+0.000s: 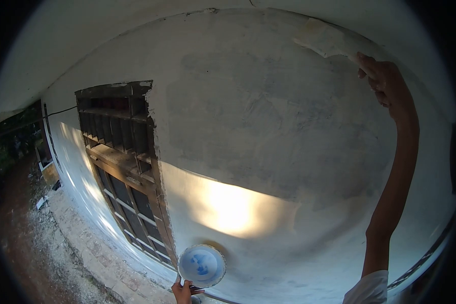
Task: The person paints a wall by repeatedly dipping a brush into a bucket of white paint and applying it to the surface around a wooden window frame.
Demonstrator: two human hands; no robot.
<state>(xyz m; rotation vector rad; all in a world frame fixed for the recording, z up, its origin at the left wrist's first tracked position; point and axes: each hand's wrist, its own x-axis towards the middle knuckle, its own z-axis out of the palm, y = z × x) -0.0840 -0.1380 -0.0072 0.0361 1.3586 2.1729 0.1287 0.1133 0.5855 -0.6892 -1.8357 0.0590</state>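
Observation:
My right hand (385,83) is raised high at the upper right, its fingers closed around the handle of a wide, pale-smeared paintbrush (323,40). The brush head lies against the top of the wall (258,111), close under the ceiling. Low in the middle, my left hand (182,291) grips the rim of a round white bowl (202,266) from below. Blue patches and whitish residue show inside the bowl, which is tilted towards me. Part of the left hand is cut off by the lower edge of the view.
Left of the bowl stands a brown wooden window frame (119,162) with louvres and panes. Along the wall's foot runs a rubble-strewn paved strip (96,258), with reddish earth (15,213) beyond. The ceiling (111,23) curves overhead; a sunlit patch (233,205) crosses the wall.

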